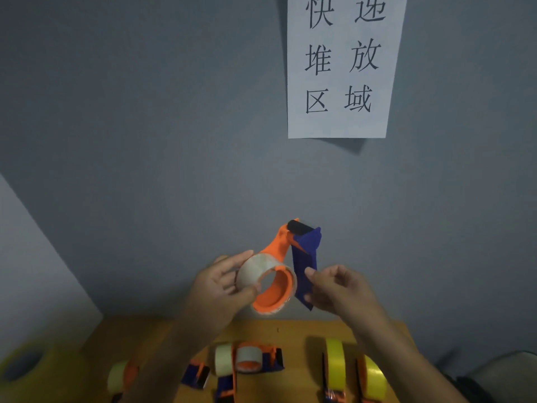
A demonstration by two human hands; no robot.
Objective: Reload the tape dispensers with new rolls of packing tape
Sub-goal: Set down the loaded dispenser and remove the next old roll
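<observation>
The lower edge cuts off much of what lies on the table; a blurred yellow roll (20, 365) at the far left is out of focus and half out of view, and the forearms hide part of the row of dispensers, so their number cannot be told exactly.

The wooden table (293, 330) is orange-brown and stands against a plain grey-blue wall (145, 141); a white paper sheet with large black printed characters (340, 65) hangs on the wall at upper right, its top cut off; a paler panel (29, 257) leans in from the left.

The orange and dark blue plastic tape dispenser (290, 257) is held up in the air in front of the wall, above the table and touching nothing on it; its black roller (299, 227) points upward, its blue handle (305, 266) hangs down on the right; a roll of clear packing tape (261, 274) sits on the orange hub.

The left hand (223, 283) curls fingers and thumb round the clear roll, its grip closed on it; the right hand (334, 289) pinches the blue handle between thumb and fingers.

On the table below, a loaded dispenser with a clear roll (250, 360) lies near the middle; two dispensers with bright yellow rolls (334, 359) stand at right; a pale roll (119, 376) at left.
</observation>
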